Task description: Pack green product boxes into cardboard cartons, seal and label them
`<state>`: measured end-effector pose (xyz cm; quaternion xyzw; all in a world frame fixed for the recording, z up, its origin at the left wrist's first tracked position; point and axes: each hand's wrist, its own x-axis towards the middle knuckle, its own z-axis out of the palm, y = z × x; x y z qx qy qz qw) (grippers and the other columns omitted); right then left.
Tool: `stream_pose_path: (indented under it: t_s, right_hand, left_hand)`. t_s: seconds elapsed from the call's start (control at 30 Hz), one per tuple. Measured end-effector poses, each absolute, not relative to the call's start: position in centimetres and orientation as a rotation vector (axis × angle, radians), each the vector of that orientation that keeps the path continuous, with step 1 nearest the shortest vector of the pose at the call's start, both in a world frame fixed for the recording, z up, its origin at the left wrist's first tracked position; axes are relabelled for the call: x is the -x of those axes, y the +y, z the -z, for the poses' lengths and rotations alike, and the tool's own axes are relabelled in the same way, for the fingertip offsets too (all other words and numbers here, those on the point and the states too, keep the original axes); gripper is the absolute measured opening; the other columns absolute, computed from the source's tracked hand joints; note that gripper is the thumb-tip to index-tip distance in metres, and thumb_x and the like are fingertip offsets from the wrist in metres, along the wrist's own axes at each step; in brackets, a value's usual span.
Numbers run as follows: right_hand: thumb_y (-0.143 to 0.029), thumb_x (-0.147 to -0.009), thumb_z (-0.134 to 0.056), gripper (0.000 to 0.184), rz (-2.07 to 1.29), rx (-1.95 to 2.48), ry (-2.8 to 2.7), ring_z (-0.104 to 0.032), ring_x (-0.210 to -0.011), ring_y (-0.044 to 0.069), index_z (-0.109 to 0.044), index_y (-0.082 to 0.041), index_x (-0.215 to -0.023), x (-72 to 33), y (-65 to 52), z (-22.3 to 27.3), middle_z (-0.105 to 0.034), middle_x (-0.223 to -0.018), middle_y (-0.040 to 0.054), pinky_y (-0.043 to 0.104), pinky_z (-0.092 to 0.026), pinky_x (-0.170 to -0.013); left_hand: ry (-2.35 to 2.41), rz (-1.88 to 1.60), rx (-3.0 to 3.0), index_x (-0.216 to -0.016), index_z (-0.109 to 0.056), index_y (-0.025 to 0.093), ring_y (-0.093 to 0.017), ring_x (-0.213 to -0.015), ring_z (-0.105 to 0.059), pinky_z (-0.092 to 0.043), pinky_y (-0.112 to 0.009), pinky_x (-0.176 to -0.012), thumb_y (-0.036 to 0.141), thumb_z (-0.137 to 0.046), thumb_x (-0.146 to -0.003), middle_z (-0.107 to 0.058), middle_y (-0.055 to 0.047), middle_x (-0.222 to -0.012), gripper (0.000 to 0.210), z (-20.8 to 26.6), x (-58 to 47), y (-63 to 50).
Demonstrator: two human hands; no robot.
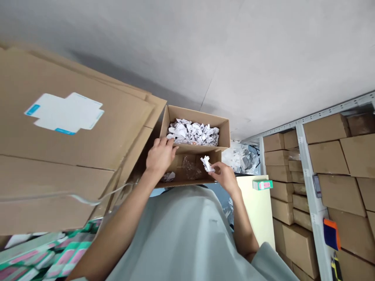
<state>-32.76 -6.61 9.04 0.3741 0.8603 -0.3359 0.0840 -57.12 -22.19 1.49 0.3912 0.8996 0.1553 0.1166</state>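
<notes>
Crumpled paper (206, 163), pinched in the right hand's (225, 176) grip over the near carton (217, 157); left hand (160, 157) at the rim of the far carton (225, 130), hold hard to tell from above. Far carton heaped, near one sparsely littered: work apparently partway, near carton left to finish.

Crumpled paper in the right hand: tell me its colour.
The crumpled paper in the right hand's fingers is white, as the head view shows.
</notes>
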Motion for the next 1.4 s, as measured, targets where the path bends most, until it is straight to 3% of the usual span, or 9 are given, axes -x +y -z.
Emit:
stream_pose_path:
  t_s: [0.2,0.33,0.47,0.6,0.7,0.8,1.17,1.4]
  right_hand:
    - [-0.030,-0.092,-0.088,0.029,0.855,-1.258,2.535,-0.078,-0.101,0.025,-0.074,-0.025,-0.117,32.2,-6.7,-8.3,-0.082,-0.115,0.0052,0.034,-0.055,-0.090]
    - [-0.029,-0.094,-0.085,0.024,0.805,-1.393,2.559,-0.078,-0.102,0.025,-0.072,-0.024,-0.114,31.0,-7.1,-8.6,-0.081,-0.116,0.0055,0.035,-0.055,-0.091]
    - [-0.028,-0.094,-0.085,0.021,0.766,-1.484,2.513,-0.079,-0.104,0.026,-0.072,-0.025,-0.111,29.9,-7.2,-8.5,-0.082,-0.108,0.0037,0.033,-0.053,-0.087]
    - [-0.031,-0.098,-0.083,0.017,0.754,-1.567,2.406,-0.080,-0.099,0.025,-0.073,-0.025,-0.110,29.0,-7.2,-8.0,-0.084,-0.101,0.0034,0.031,-0.050,-0.083]
    - [-0.029,-0.099,-0.079,0.009,0.762,-1.588,2.380,-0.080,-0.095,0.025,-0.074,-0.025,-0.105,28.6,-7.5,-7.5,-0.085,-0.098,0.0038,0.030,-0.048,-0.079]
    - [-0.024,-0.097,-0.074,0.001,0.778,-1.564,2.413,-0.079,-0.092,0.025,-0.074,-0.024,-0.097,28.2,-8.2,-7.0,-0.084,-0.096,0.0043,0.029,-0.048,-0.078]
    - [-0.028,-0.090,-0.065,0.007,0.937,-2.019,2.269,-0.076,-0.073,0.024,-0.068,-0.027,-0.084,16.9,-14.9,-9.1,-0.081,-0.084,0.0018,0.032,-0.052,-0.073]
    - [-0.037,-0.088,-0.060,0.010,0.869,-2.502,2.108,-0.072,-0.068,0.025,-0.061,-0.029,-0.081,5.8,-18.0,-10.4,-0.077,-0.080,0.0019,0.034,-0.051,-0.069]
  left_hand:
    - [2.635,-0.630,-1.145,-0.156,-0.062,0.012,-0.042,-0.141,-0.057,-0.054,-0.052,-0.114,0.033,-0.051,-0.108,-0.067,-0.025,-0.144,0.053,-1.1,57.0,-22.6]
    - [2.636,-0.911,-1.181,-0.165,-0.052,0.016,-0.040,-0.158,-0.047,-0.043,-0.056,-0.130,0.025,-0.057,-0.104,-0.055,-0.024,-0.162,0.062,-1.9,57.2,-23.1]
    - [2.647,-1.056,-1.174,-0.170,-0.044,0.018,-0.040,-0.163,-0.045,-0.040,-0.057,-0.134,0.026,-0.056,-0.105,-0.048,-0.024,-0.171,0.066,-3.5,56.3,-25.6]
    - [2.675,-1.017,-0.968,-0.171,-0.042,0.019,-0.041,-0.153,-0.058,-0.052,-0.056,-0.123,0.039,-0.060,-0.106,-0.055,-0.024,-0.166,0.070,-3.6,53.6,-30.0]
    - [2.640,-0.897,-0.739,-0.168,-0.045,0.017,-0.039,-0.125,-0.075,-0.063,-0.052,-0.101,0.043,-0.060,-0.104,-0.070,-0.023,-0.148,0.071,-2.4,51.6,-32.8]
    - [2.633,-0.829,-0.605,-0.165,-0.049,0.015,-0.035,-0.105,-0.080,-0.063,-0.047,-0.088,0.040,-0.055,-0.104,-0.080,-0.018,-0.127,0.066,-1.4,50.3,-34.3]
    - [2.484,-0.875,-1.034,-0.156,-0.061,0.023,-0.029,-0.096,-0.077,-0.061,-0.042,-0.085,0.036,-0.052,-0.104,-0.078,-0.009,-0.109,0.054,-4.7,48.9,-31.0]
    - [2.120,-0.884,-1.448,-0.144,-0.070,0.024,-0.029,-0.096,-0.077,-0.061,-0.039,-0.085,0.034,-0.051,-0.103,-0.077,-0.010,-0.111,0.046,-5.4,40.1,-23.0]
